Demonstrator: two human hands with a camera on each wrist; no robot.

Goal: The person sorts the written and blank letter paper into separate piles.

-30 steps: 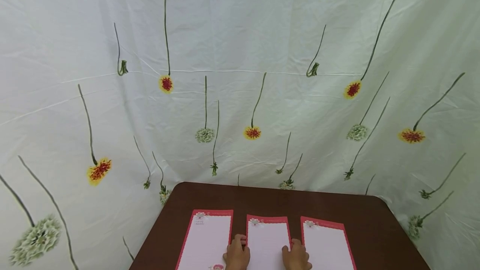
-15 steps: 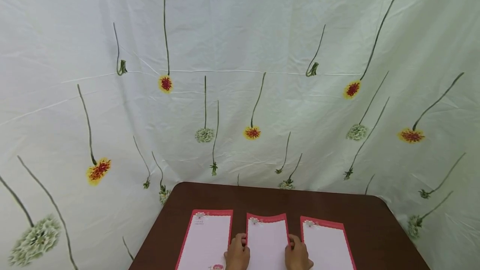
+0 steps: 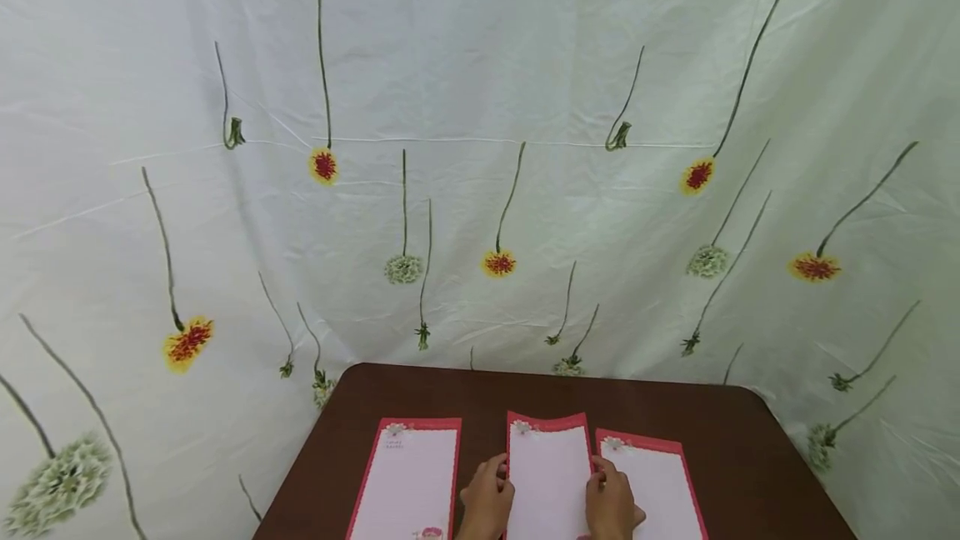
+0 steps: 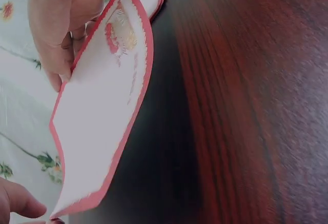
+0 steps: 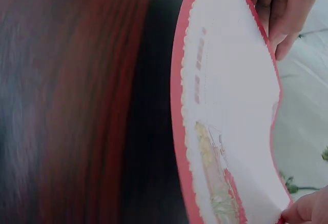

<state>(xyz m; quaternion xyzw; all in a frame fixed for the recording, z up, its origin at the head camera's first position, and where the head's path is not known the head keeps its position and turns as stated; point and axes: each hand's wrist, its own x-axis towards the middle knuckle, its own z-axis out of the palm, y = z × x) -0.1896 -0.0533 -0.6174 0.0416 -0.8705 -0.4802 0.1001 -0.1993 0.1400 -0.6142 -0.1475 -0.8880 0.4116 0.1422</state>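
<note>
Both hands hold a sheet of letter paper (image 3: 550, 482) with a red border and a small flower at its upper left corner. Its left edge is pinched by my left hand (image 3: 487, 497), and my right hand (image 3: 611, 502) grips the right edge. The paper bows between them and is raised off the table, as the left wrist view shows of the same sheet (image 4: 97, 116). In the right wrist view, a thumb (image 5: 307, 208) presses on the paper's edge. A matching sheet (image 3: 411, 482) lies to the left, another sheet (image 3: 652, 486) to the right, partly behind my right hand.
The dark brown table (image 3: 540, 394) has rounded far corners. Behind and around it hangs a pale cloth (image 3: 465, 65) printed with upside-down flowers. Small writing shows at the top of the left sheet.
My right hand has closed on the sheet's right edge. Both hands have lifted the middle sheet, which now bows and sits farther right and up in the head view.
</note>
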